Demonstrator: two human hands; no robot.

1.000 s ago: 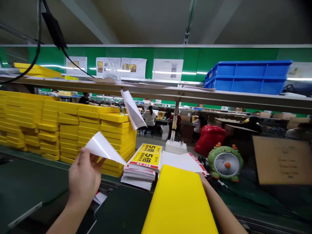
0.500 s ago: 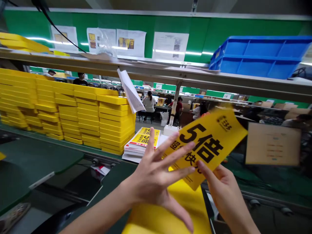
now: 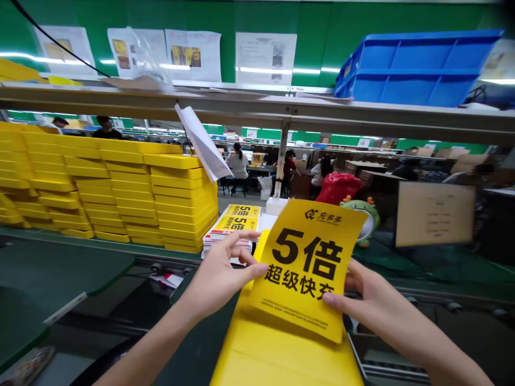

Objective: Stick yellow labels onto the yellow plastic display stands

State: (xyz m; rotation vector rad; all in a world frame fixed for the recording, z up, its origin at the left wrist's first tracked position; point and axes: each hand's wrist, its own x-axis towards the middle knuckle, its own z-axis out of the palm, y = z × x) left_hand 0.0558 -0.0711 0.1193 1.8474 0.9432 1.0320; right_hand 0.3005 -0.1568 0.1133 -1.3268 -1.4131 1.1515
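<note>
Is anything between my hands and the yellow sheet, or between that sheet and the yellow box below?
Nothing visible. The right hand pinches the yellow sheet, the left hand is at its edge, and the yellow box shows below, partly hidden.

Blue bin (image 3: 414, 67) sits on shelf (image 3: 362, 115) at right

Left of it, 4 printed sheets (image 3: 265, 56) hang on the far green panel (image 3: 314, 19). Below, a green fan (image 3: 375, 217) stands just nearer than a red bag (image 3: 340, 186), left of a brown board (image 3: 434, 214). Several people (image 3: 239, 163) occupy the far middle.
</note>
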